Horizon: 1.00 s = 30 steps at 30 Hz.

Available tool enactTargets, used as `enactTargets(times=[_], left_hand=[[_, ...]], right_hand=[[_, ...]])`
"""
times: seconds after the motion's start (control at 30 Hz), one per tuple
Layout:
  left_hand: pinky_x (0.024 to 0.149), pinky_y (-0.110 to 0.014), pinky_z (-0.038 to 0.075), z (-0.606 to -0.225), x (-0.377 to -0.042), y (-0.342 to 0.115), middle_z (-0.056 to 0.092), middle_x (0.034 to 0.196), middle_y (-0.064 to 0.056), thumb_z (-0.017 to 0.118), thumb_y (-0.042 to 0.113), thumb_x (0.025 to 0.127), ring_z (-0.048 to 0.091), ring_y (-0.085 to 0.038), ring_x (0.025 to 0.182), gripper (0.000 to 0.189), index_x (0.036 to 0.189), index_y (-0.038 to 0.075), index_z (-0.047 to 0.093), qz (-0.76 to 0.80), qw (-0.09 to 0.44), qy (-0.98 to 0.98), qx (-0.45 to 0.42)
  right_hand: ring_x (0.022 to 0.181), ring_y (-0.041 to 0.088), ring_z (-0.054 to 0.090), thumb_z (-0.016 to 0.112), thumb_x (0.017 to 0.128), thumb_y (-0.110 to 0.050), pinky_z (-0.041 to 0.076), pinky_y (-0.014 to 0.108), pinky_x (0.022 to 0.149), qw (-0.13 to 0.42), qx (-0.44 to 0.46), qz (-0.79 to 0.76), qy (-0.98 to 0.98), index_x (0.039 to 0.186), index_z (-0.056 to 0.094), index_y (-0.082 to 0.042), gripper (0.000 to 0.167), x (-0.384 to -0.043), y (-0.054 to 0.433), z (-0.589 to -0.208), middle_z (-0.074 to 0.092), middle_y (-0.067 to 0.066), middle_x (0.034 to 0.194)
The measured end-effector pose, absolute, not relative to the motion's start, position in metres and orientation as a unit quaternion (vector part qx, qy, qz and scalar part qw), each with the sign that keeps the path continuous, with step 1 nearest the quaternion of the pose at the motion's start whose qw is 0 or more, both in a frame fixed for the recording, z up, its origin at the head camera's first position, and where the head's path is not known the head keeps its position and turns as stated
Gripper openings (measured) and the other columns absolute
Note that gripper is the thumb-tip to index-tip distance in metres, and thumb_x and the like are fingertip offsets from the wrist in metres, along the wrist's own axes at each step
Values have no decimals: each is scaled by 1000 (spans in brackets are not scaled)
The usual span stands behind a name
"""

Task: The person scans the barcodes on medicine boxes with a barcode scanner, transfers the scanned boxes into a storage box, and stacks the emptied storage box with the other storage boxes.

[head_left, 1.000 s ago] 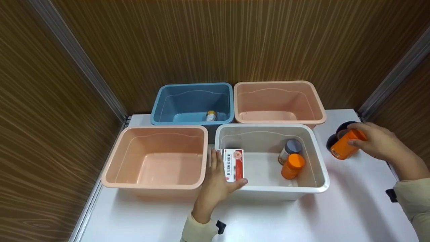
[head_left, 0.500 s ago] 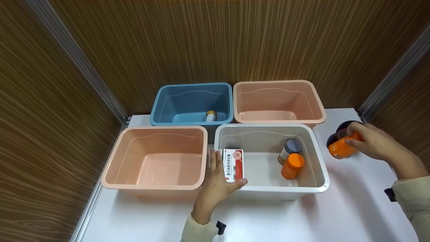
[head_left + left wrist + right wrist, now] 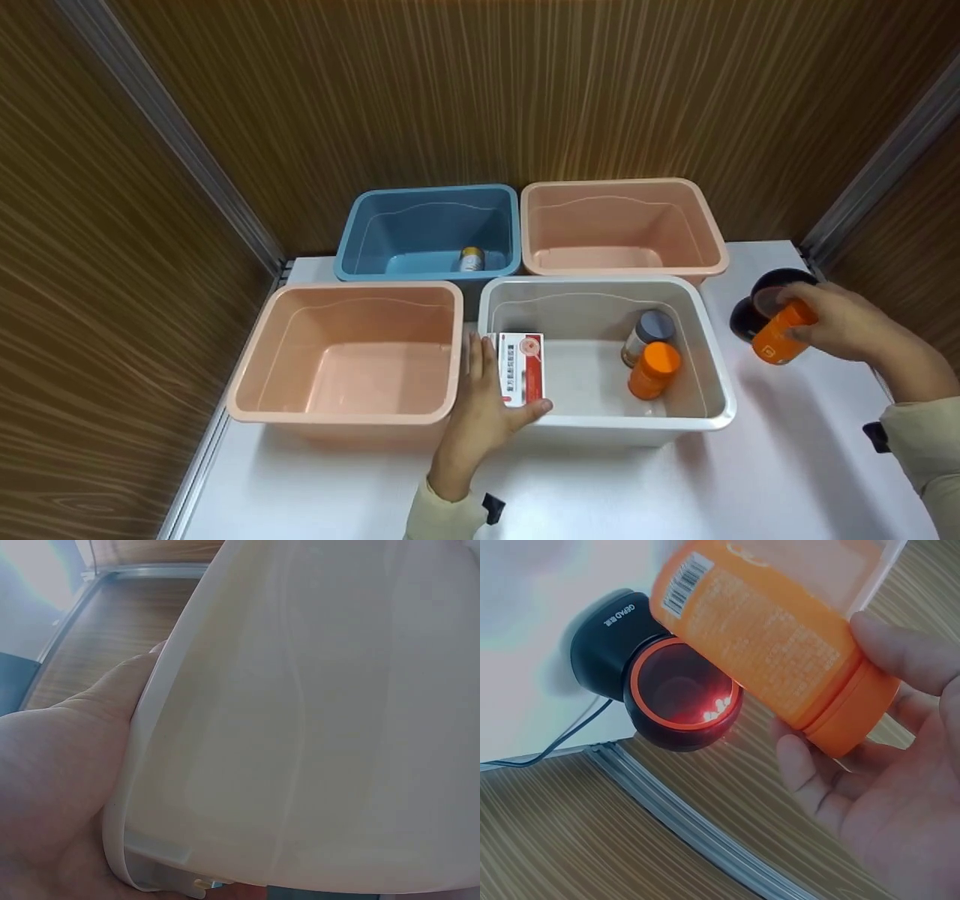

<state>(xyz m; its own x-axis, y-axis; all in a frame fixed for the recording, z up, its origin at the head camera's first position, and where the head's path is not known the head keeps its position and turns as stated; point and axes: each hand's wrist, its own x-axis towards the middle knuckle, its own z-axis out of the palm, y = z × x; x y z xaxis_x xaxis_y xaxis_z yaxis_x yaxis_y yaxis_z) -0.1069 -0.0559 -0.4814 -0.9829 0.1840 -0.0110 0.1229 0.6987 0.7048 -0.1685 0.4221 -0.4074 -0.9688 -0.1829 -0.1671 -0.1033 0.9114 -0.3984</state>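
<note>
My right hand (image 3: pixel 847 322) grips an orange pill bottle (image 3: pixel 774 345) by its cap end, tilted, at the far right. In the right wrist view the bottle's barcode label (image 3: pixel 688 583) shows beside the lit red window of a black barcode scanner (image 3: pixel 600 652). My left hand (image 3: pixel 480 409) rests on the front left corner of the white bin (image 3: pixel 622 422), fingers straight along the rim and thumb over the front edge. Inside that bin are a white and red medicine box (image 3: pixel 517 367), a second orange bottle (image 3: pixel 651 375) and a grey-capped bottle (image 3: pixel 654 327).
A blue bin (image 3: pixel 427 191) behind holds a small gold-capped bottle (image 3: pixel 472 259). One peach bin (image 3: pixel 622 184) is at the back right, another peach bin (image 3: pixel 345 416) at the front left. Wood-patterned walls (image 3: pixel 525 90) enclose the white table (image 3: pixel 600 495).
The right hand turns and shifts the orange bottle at the scanner; its lower end has moved slightly right and toward the front. My left hand has kept its place.
</note>
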Motion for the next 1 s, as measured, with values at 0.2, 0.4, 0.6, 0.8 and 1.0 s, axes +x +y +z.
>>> enactTargets(times=[0.2,0.4,0.6,0.8,1.0], left_hand=[[117,-51,23,-481,-107,-55,-6,167,-21,79,67,74,6,-41,151,131,160,-3,8,382,41,920,80],[117,-51,22,-481,-106,-55,-6,167,-20,80,65,75,5,-38,151,131,160,-2,7,386,49,918,73],[118,-50,21,-480,-106,-55,-7,167,-20,78,68,74,4,-38,151,132,161,-1,6,385,52,919,71],[118,-50,21,-480,-107,-56,-7,167,-20,77,70,73,4,-38,151,133,161,-1,7,381,53,920,72],[117,-51,21,-480,-107,-56,-7,167,-20,78,69,74,4,-39,151,132,161,0,6,382,55,920,69]], right_hand=[[96,48,51,72,92,-10,47,66,81,60,-57,-192,978,130,52,6,46,-170,424,-407,47,37,120],[84,43,54,77,84,-7,50,61,72,105,-42,-146,983,120,55,10,46,-169,433,-405,53,34,102],[88,45,53,75,89,-15,49,60,73,96,-34,-170,980,126,53,9,49,-173,431,-405,54,37,108],[92,49,52,72,91,-14,48,63,76,80,-38,-180,980,127,53,6,45,-172,428,-402,50,40,114],[91,51,52,65,94,-10,51,62,73,77,-51,-178,980,126,52,2,36,-171,429,-399,41,41,116]])
